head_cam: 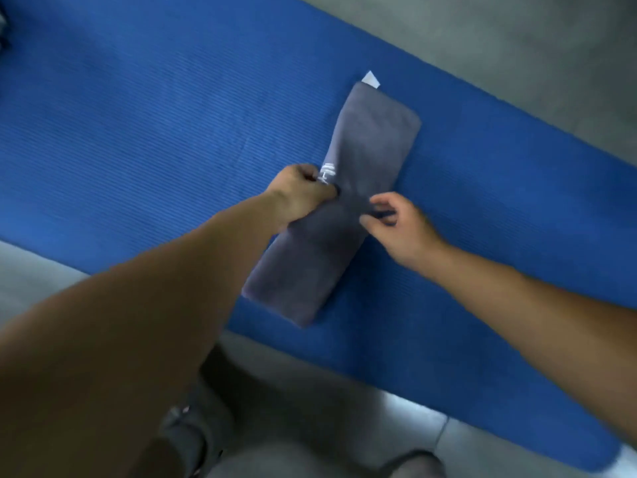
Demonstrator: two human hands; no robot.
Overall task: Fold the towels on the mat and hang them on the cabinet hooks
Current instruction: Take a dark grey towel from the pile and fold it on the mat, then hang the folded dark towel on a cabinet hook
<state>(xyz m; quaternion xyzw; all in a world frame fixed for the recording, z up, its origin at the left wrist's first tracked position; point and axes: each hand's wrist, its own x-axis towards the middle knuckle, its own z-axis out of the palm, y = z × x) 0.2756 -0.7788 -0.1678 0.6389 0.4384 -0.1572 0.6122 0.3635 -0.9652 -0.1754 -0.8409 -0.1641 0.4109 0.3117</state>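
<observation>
A grey towel [348,201], folded into a long narrow strip, lies diagonally on the blue ribbed mat [138,139]. A white label [371,79] sticks out at its far end, and a small white mark shows near its left edge. My left hand [301,196] grips the towel's left edge at mid-length, fingers curled round the cloth. My right hand [396,225] pinches the right edge at the same height. The frame is blurred by motion. No cabinet hooks are in view.
Grey tiled floor [517,46] borders the mat at the top right and along the bottom. My feet in dark shoes [186,439] stand at the mat's near edge. A dark object [3,29] sits at the top left corner.
</observation>
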